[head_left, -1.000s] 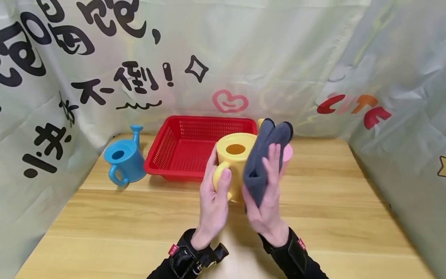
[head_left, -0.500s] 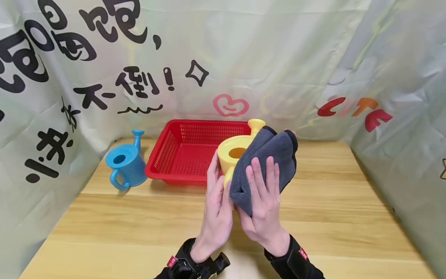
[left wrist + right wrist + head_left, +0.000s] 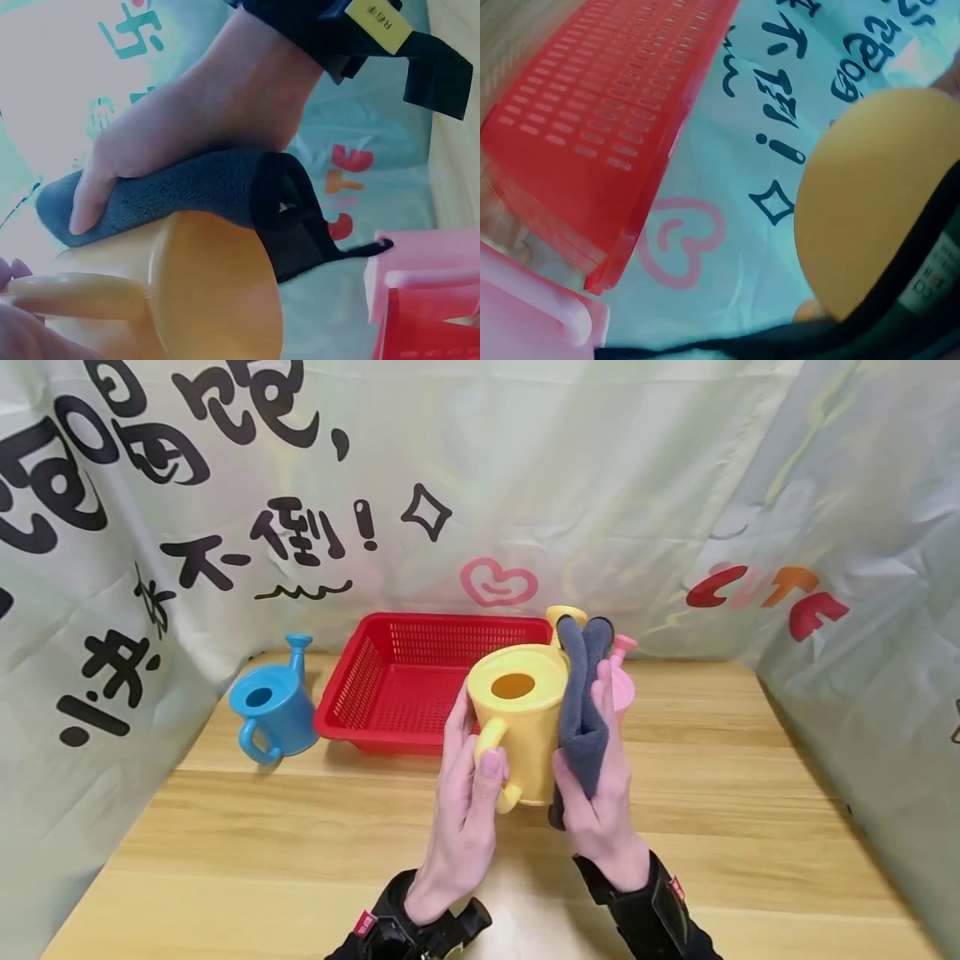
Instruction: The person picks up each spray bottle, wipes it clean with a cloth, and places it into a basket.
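Observation:
My left hand [image 3: 461, 802] holds a yellow watering can [image 3: 528, 743] raised over the table, thumb at its handle and fingers along its left side. My right hand [image 3: 607, 802] grips a folded dark grey cloth [image 3: 583, 718] and presses it against the can's right side. In the left wrist view the right thumb lies over the cloth [image 3: 157, 199], beside the can's base [image 3: 225, 300]. The right wrist view shows the round yellow base too, with the cloth's dark edge across it. The yellow spout partly hides behind the cloth.
A red perforated basket [image 3: 326, 731] stands behind the hands on the wooden table [image 3: 300, 860]. A blue watering can [image 3: 281, 714] is to its left. Right of it, a pink watering can [image 3: 622, 689] shows partly behind the right hand. Printed cloth walls [image 3: 637, 485] surround the table.
The right hand with the cloth swings across the can's near side, then back to its right side. The yellow can turns a little, its spout showing again beside the cloth.

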Demonstrator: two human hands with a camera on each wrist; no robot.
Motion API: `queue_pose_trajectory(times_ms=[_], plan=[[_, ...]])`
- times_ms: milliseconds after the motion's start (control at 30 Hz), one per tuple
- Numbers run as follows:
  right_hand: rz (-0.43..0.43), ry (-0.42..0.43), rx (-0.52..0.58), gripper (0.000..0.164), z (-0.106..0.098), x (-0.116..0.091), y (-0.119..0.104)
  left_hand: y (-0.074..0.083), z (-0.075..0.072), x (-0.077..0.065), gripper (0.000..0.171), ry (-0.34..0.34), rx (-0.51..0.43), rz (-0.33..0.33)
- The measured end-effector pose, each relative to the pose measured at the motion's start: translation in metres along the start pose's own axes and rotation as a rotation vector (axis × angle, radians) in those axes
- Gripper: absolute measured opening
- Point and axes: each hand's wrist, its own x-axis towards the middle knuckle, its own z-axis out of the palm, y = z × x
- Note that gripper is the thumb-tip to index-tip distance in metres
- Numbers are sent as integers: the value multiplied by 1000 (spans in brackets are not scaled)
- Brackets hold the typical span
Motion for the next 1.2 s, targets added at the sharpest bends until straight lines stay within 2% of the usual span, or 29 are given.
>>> queue_pose_trajectory(times_ms=[100,200,300,433,600,667,767,900,1000,1100,1200], plan=[[-143,21,-130,56,8,1,-1,0,-1,2,19,-3,-20,-5],[-251,16,-276,50,15,-1,-4,0,-2,2,31,2,-28,-17],[-292,-26,-356,48,19,-4,-10,0,-3,2,40,-6,-48,-33],[-288,-54,-386,47,19,-5,-14,-1,-4,1,39,-11,-60,-49],[-265,-27,-362,47,15,-1,-10,0,-3,0,35,-22,-22,-67],[-236,-18,-312,48,13,1,-8,1,-2,-1,29,-26,-13,-68],[-145,-20,-166,50,7,3,-3,0,-1,-1,20,-19,0,-46],[42,-39,55,57,-2,3,3,1,0,-1,20,-14,-3,-30],[105,-42,97,63,-6,1,4,-1,1,-2,19,-15,-3,-18],[20,-25,27,59,-4,-1,6,-3,1,-3,20,-14,6,14],[-130,5,-128,55,5,-1,5,-5,0,-2,19,-11,4,21]])
